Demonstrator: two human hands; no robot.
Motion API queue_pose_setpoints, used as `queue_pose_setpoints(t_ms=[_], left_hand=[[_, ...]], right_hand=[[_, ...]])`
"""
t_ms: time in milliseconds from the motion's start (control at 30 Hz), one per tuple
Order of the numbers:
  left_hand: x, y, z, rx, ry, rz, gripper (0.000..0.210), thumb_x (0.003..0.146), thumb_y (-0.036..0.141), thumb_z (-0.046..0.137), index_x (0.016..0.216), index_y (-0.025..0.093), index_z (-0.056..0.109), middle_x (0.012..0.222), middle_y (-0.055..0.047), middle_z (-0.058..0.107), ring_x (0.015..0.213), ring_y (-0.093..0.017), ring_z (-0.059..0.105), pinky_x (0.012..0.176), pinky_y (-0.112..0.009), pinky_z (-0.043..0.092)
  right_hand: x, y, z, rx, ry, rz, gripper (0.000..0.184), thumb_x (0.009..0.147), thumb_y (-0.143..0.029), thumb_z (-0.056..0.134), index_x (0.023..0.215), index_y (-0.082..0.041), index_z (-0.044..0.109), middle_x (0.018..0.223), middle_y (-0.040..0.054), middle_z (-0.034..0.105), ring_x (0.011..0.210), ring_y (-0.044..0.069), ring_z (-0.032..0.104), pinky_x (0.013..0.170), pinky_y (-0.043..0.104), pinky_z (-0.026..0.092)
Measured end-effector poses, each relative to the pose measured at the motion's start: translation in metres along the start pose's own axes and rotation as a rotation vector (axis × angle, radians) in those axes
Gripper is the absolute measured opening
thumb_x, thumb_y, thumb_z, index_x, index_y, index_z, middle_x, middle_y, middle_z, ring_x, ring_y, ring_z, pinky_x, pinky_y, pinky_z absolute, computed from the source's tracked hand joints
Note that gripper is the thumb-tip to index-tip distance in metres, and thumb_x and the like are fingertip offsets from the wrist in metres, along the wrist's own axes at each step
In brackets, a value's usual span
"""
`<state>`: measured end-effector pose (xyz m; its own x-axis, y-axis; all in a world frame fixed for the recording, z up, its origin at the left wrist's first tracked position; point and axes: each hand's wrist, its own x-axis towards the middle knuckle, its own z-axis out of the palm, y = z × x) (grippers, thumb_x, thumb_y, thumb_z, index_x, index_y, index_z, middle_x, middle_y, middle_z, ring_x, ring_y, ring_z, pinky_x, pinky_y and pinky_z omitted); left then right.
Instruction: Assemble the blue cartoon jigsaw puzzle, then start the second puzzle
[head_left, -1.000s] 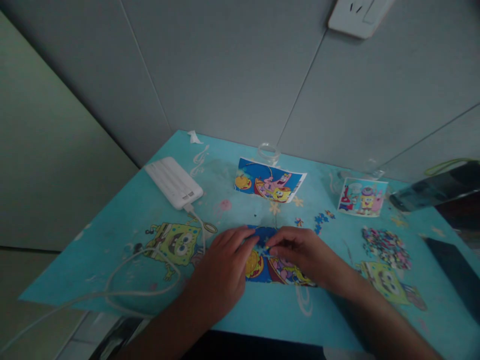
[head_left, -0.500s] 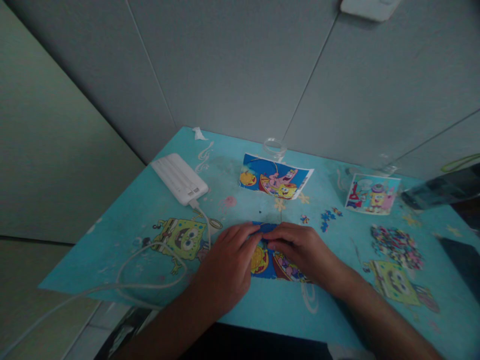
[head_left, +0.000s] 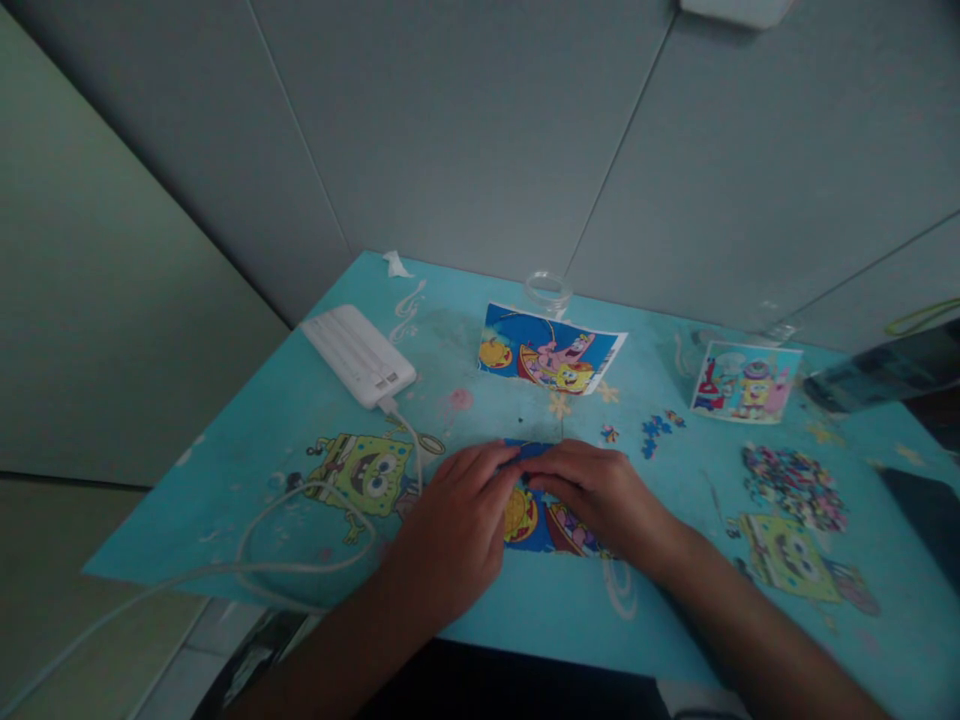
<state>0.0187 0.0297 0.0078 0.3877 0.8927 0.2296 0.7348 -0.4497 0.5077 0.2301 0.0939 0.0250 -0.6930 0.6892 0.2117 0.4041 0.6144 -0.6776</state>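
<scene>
A jigsaw puzzle (head_left: pixel 521 520) with a burger and cartoon figures on blue lies flat near the table's front, partly covered by both hands. My left hand (head_left: pixel 461 510) rests over its left edge, fingers bent and drawn together, holding the puzzle against the table. From the right, my right hand (head_left: pixel 600 490) reaches across the upper part, thumb and fingers pinched. Its fingertips meet those of the left hand, and a small dark-blue puzzle piece (head_left: pixel 526 480) shows just under them. Behind the hands stands a printed reference picture (head_left: pixel 555 350) with the same scene.
Several loose blue pieces (head_left: pixel 654 435) lie right of the puzzle, before a heap of mixed pieces (head_left: pixel 795 487). A second picture card (head_left: pixel 746 382) and a dark bottle (head_left: pixel 881 365) are farther right. At left, a white power bank (head_left: pixel 360 355) trails a white cable (head_left: pixel 300 568).
Both hands stay over the puzzle with only slight finger movement; the right fingertips have shifted a little to the left. The camera view has tilted very slightly.
</scene>
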Motion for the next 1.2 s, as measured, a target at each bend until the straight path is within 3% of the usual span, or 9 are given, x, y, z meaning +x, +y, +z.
queue_pose_setpoints(t_ms=[333,467,600,1000,1200], left_hand=[[0.0,0.0,0.0,0.0,0.01,0.016,0.045,0.093,0.007,0.044,0.137,0.017,0.053,0.14,-0.01,0.055,0.132,-0.025,0.049,0.114,-0.049,0.042],[0.0,-0.001,0.0,0.008,-0.006,0.012,0.046,0.093,0.006,0.045,0.138,0.017,0.053,0.142,-0.01,0.054,0.134,-0.024,0.047,0.115,-0.047,0.04],[-0.001,0.0,0.0,0.019,-0.008,0.012,0.046,0.096,0.008,0.043,0.139,0.017,0.052,0.142,-0.01,0.054,0.134,-0.024,0.047,0.115,-0.049,0.041],[-0.001,0.003,0.002,0.092,0.026,0.011,0.037,0.099,0.019,0.05,0.135,0.017,0.057,0.14,-0.011,0.056,0.133,-0.026,0.049,0.114,-0.049,0.042],[-0.001,0.002,0.003,0.127,0.024,0.032,0.038,0.096,0.018,0.053,0.134,0.016,0.057,0.141,-0.011,0.056,0.133,-0.026,0.049,0.113,-0.049,0.043]], right_hand=[[-0.001,0.001,0.001,-0.021,0.013,-0.068,0.027,0.102,-0.023,0.055,0.125,-0.024,0.069,0.106,0.007,0.072,0.097,0.02,0.068,0.085,0.037,0.058],[-0.006,0.001,-0.005,-0.034,0.035,-0.033,0.019,0.101,-0.025,0.057,0.112,-0.023,0.073,0.103,0.007,0.07,0.096,0.02,0.066,0.087,0.037,0.057],[-0.012,-0.001,-0.01,-0.092,-0.025,-0.045,0.017,0.099,-0.029,0.061,0.105,-0.022,0.075,0.101,0.0072,0.07,0.094,0.021,0.063,0.085,0.038,0.054],[-0.016,-0.009,-0.01,-0.373,-0.159,-0.14,0.019,0.099,-0.023,0.059,0.114,-0.023,0.071,0.107,0.0076,0.067,0.096,0.023,0.06,0.085,0.04,0.046],[-0.02,-0.013,-0.021,-0.381,-0.087,-0.144,0.021,0.1,-0.021,0.056,0.114,-0.02,0.071,0.108,0.0091,0.068,0.096,0.022,0.062,0.086,0.04,0.048]])
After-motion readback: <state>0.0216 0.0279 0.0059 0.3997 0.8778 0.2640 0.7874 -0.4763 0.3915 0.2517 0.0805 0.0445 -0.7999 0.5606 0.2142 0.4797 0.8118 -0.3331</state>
